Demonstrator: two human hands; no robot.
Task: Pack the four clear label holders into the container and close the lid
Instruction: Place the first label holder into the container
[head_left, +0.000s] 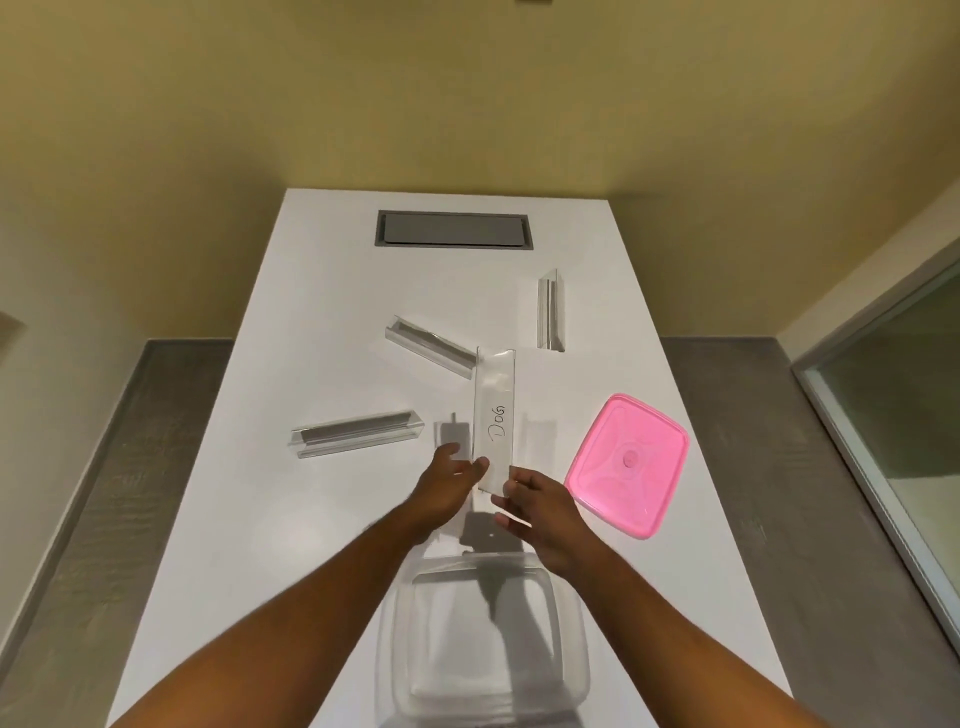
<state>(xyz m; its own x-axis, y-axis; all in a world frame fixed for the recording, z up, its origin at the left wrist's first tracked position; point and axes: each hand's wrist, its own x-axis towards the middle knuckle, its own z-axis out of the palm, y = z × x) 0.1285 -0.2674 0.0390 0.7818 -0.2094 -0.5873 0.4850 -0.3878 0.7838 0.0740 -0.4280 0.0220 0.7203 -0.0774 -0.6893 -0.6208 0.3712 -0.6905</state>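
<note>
A clear label holder with "Dog" written on it (494, 410) is held up above the white table (322, 291). My left hand (451, 475) and my right hand (530, 501) both grip its near end. Three more clear label holders lie on the table: one at the left (356, 434), one tilted in the middle (428, 351), one at the far right (550, 312). The clear container (483, 639) stands open at the near edge, below my forearms. Its pink lid (626, 462) lies flat to the right.
A grey cable hatch (453, 229) is set into the far end of the table. Grey floor shows on both sides of the table. A glass partition (893, 415) stands at the right.
</note>
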